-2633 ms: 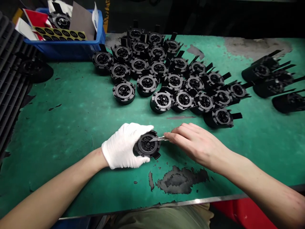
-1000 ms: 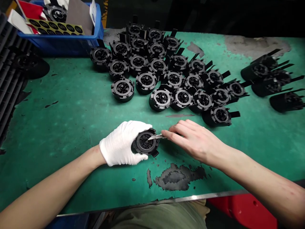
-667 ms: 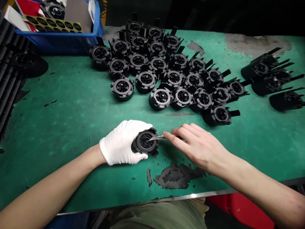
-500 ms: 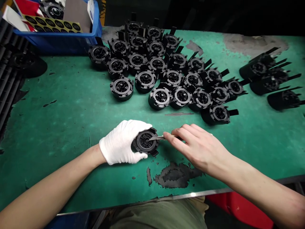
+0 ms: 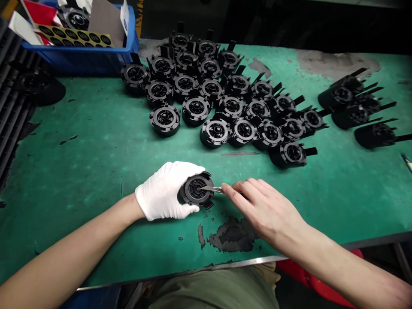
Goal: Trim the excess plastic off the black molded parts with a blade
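Note:
My left hand [image 5: 169, 191], in a white glove, is wrapped round a round black plastic part [image 5: 197, 195] whose ringed face is turned up. My bare right hand [image 5: 257, 199] grips a thin metal knife [image 5: 214, 189]. The knife's pointed blade reaches over the face of the part, its tip near the centre. Most of the knife's handle is hidden under my fingers. Beyond my hands stand several similar black parts [image 5: 215, 132] in a close group.
A blue bin [image 5: 83, 60] with labels and papers stands at the back left of the green table [image 5: 96, 141]. Further black parts [image 5: 375, 135] stand at the right, and one [image 5: 41, 90] at the left beside a ribbed black rack [image 5: 9, 103]. A pen-like object [image 5: 407, 162] lies at the right edge.
The view has shifted slightly, bringing the pen-like object into sight at the right. My right hand has dropped a little towards me. The knife tip is still at the part's centre.

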Available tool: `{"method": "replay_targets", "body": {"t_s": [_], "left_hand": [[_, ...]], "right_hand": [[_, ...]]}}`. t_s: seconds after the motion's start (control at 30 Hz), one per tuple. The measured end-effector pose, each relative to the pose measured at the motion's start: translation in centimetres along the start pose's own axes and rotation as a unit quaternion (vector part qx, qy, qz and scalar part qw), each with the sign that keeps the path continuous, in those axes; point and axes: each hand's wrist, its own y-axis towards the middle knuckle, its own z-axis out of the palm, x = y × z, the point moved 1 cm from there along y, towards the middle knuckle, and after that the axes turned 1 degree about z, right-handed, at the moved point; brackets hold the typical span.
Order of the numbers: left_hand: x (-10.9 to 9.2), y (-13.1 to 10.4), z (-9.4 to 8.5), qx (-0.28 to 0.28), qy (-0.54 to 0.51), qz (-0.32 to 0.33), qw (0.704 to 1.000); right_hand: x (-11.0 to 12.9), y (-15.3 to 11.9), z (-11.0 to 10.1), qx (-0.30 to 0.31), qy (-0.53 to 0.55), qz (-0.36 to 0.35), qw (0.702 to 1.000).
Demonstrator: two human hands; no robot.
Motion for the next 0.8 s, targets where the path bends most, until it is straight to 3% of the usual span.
{"method": "replay_targets", "body": {"t_s": [0.8], "left_hand": [[0.0,0.3,0.0,0.000,-0.034,-0.017,0.999]], "right_hand": [[3.2,-1.5,0.8,0.005,0.055,0.083,0.995]]}}
